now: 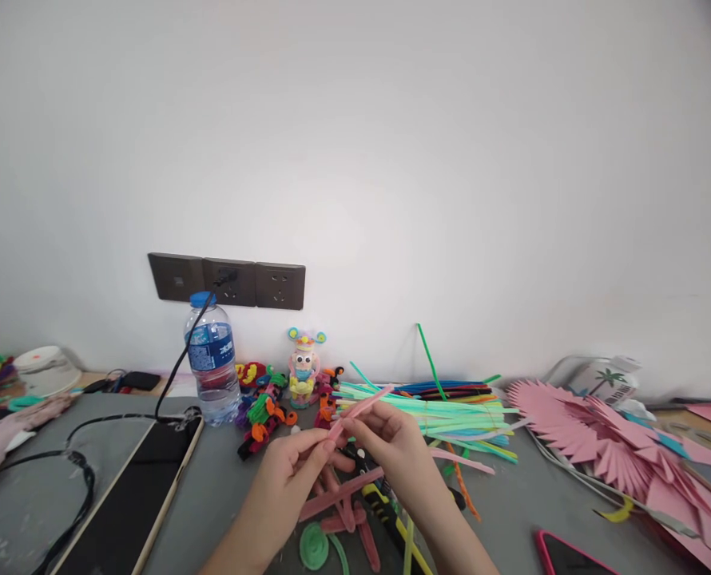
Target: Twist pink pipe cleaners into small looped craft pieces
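- Head-worn, looking forward and down over the tabletop.
- Facing the white wall toward twelve o'clock.
- Near the left hand at seven o'clock, right hand at five.

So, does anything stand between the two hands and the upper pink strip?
Nothing visible does: the left hand and right hand both pinch the upper pink strip directly. The yellow-black tool and other pink strips lie below, not between.

Bare tabletop right of hands, pipe cleaners ahead
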A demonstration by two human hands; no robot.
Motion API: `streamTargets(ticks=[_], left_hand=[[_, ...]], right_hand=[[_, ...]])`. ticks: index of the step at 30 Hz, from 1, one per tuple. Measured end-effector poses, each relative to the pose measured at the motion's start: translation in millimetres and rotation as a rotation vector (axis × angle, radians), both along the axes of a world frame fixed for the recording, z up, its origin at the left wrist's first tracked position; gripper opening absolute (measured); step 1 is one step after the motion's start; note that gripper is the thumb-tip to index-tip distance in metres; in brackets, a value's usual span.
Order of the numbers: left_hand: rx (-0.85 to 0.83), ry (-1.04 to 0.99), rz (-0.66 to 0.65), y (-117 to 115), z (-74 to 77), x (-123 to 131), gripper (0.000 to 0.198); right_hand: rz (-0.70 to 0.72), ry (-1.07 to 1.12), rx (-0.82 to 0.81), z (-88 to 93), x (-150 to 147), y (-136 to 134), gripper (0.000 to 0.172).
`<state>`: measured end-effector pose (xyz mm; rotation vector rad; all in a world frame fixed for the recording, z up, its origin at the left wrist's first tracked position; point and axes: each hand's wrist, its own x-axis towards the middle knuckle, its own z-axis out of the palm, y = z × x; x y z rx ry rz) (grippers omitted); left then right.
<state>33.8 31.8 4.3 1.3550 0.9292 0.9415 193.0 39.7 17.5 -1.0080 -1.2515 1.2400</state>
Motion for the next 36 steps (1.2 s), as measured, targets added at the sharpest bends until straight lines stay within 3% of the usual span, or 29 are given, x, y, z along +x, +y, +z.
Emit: streamTargets(ticks=[6,10,15,18,21,28,32,36], left_hand=[[0.033,0.036,0.015,3.2,-0.9,-5.0,0.036],[-0.039,-0.071,0.104,7.5,-0.9,-6.3,0.036],[-0.271,-0.365,0.190,4.8,-1.0,-2.3,0.034],[-0.419,-0.512,0.159,1.9,-4.8,1.3,0.032],[-0.463,-0.587,0.184,1.5,-9.5,4.2,0.029],[-0.488,-0.697,0.267,3.1,-13.0,8.8,0.032],[-0.537,-0.699,0.252,3.1,-13.6,7.8,0.034],[-0.468,-0.622,0.232,3.9,-14.7,4.2,0.031]], right_hand=[[0.051,-0.131,0.019,2.3,4.6,-2.5,0.031],[0.067,-0.166,0.053,0.8,1.3,-2.7,0.027],[-0.069,-0.394,0.435,3.4,-4.6,-8.3,0.011],[-0.027,-0.578,0.572,3.0,-6.3,-12.7,0.014],[0.014,-0.633,0.574,-0.3,-6.9,-12.9,0.017],[0.056,-0.528,0.539,-3.0,-4.9,-10.3,0.014],[0.101,-0.409,0.501,-3.9,-3.3,-8.4,0.011],[0.108,-0.421,0.498,-6.6,-2.2,-5.6,0.012]])
